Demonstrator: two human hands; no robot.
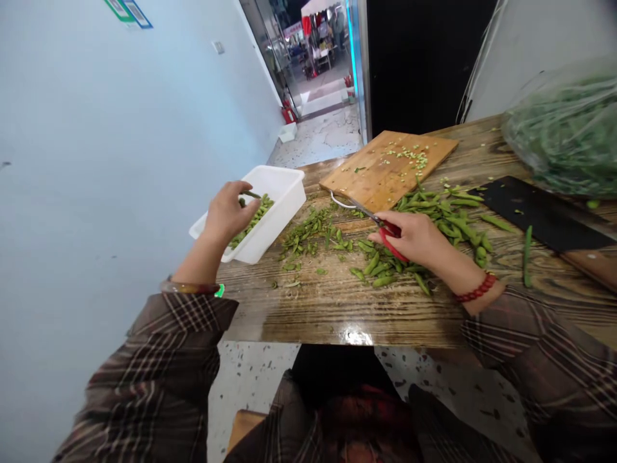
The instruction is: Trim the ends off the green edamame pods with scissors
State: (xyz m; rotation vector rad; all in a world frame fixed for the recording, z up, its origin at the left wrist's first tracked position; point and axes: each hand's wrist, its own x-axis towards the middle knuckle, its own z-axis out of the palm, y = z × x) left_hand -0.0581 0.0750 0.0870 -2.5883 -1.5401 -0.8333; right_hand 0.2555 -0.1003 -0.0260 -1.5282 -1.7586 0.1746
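My left hand (230, 211) hovers over a white plastic tub (272, 228), its thumb and fingers apart. In that gap shows a darker green pod (251, 194); whether it touches the fingers I cannot tell. Green soybean pods (260, 215) lie in the tub. Red-handled scissors (391, 241) are gripped in my right hand (417, 239), their blades pointing toward the cutting board. Beneath and around this hand, a pile of soybean pods (453, 225) spreads over the wooden table (308, 315). Small trimmed bits (311, 231) are scattered between the tub and the pile.
A wooden cutting board (371, 170) with chopped green pieces lies at the back, its white handle (341, 202) facing me. To the right are a black-bladed cleaver (535, 212) and a clear bag of greens (569, 138). A wall (96, 193) borders the left side.
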